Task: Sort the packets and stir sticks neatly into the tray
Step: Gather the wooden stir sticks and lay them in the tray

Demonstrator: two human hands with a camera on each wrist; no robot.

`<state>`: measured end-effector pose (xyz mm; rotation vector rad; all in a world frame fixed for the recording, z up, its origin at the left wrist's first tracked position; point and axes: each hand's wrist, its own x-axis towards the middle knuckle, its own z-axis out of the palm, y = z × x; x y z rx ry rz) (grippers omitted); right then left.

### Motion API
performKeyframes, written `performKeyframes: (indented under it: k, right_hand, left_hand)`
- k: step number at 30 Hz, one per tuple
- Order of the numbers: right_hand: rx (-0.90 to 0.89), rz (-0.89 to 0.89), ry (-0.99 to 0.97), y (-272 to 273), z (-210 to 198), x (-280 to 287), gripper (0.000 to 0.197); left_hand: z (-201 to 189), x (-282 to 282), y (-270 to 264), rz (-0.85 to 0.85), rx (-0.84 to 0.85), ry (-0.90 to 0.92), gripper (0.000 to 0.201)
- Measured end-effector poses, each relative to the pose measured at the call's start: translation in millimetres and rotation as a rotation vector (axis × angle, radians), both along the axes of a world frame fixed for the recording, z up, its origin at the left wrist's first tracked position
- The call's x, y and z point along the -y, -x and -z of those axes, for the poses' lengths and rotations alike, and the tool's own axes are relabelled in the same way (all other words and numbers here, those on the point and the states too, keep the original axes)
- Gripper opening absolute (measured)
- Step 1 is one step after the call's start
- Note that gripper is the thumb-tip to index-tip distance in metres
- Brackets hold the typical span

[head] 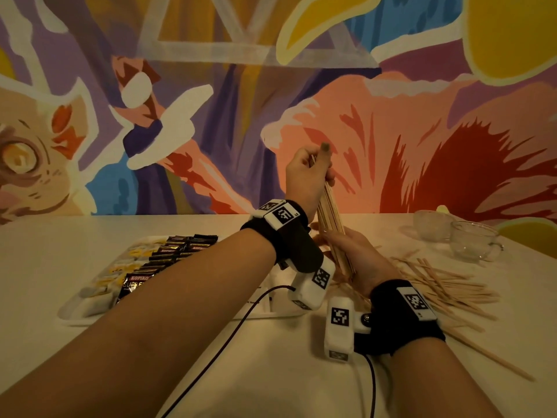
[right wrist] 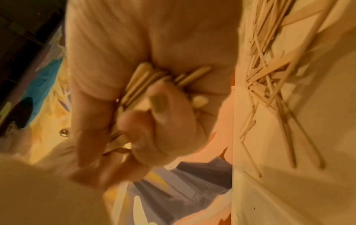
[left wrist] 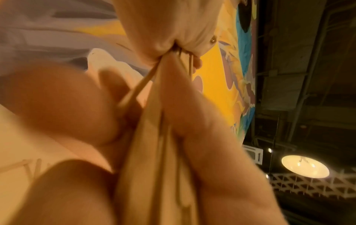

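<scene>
Both hands are wrapped around the same bundle of stir sticks point(head: 330, 218), which we're holding nearly upright above the desk point(head: 271, 372), a bit to the right of centre. Our left hand point(head: 307, 173) is up top, fingers and thumb curled round the upper ends of the bundle. Our right hand point(head: 358, 257) grips it lower down, just above the desk. In the right wrist view the rounded tips of the sticks point(right wrist: 154, 79) poke out between the curled fingers point(right wrist: 167, 115) of the left hand. The left wrist view is pretty blurry, but the bundle point(left wrist: 152, 152) runs straight up between both hands there too.

Just right of the right hand there's a messy pile of loose stir sticks point(head: 446, 288) scattered flat on the desk, crossing each other every which way, a few straying toward the near edge.

To the left sits the white tray point(head: 90, 318), partly hidden behind our left forearm. One row is filled with black coffee packets point(head: 168, 254) overlapping like shingles, and next to it on the far left is a row of yellow and white packets point(head: 120, 268). What's in the tray's right part we can't really tell, the arm covers it.

Further back on the right, two clear glass cups point(head: 470, 239) stand side by side near the wall, well apart from the tray. Behind the desk is a big colourful mural point(head: 211, 86).
</scene>
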<state>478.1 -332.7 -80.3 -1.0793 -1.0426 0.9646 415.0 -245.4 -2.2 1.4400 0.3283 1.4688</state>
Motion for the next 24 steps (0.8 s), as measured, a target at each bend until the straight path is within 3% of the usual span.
performKeyframes:
  k: [2,5,8,11,15,19,21,24]
  right_hand:
    - [-0.010,-0.016,0.023,0.0,-0.2,1.3,0.013]
    - [-0.050,-0.042,0.030,-1.7,2.7,-0.6,0.017]
    - [-0.013,-0.049,0.016,-0.5,2.8,-2.8,0.019]
    - [-0.023,-0.062,0.021,1.8,3.2,-4.1,0.017]
    - [-0.080,-0.067,0.004,1.1,4.5,-6.6,0.027]
    - [-0.118,-0.094,-0.004,2.5,5.2,-9.3,0.029]
    - [-0.117,-0.098,-0.002,2.6,5.7,-9.2,0.028]
    - [-0.136,-0.097,-0.009,1.2,6.3,-7.7,0.029]
  left_hand:
    - [4.9,3.9,1.1,0.015,-0.053,-0.024,0.018]
    - [8.3,4.9,4.6,0.061,-0.107,-0.064,0.015]
    - [5.6,5.3,6.7,0.013,-0.141,-0.091,0.041]
    - [5.9,12.2,5.3,0.063,-0.118,-0.074,0.010]
    - [11.0,17.8,3.4,0.079,-0.176,-0.111,0.011]
    - [12.5,15.7,4.2,0.019,-0.146,-0.227,0.068]
    - [12.9,14.7,3.1,-0.004,-0.172,-0.243,0.060]
    - [19.5,11.5,0.7,-0.090,-0.262,-0.351,0.026]
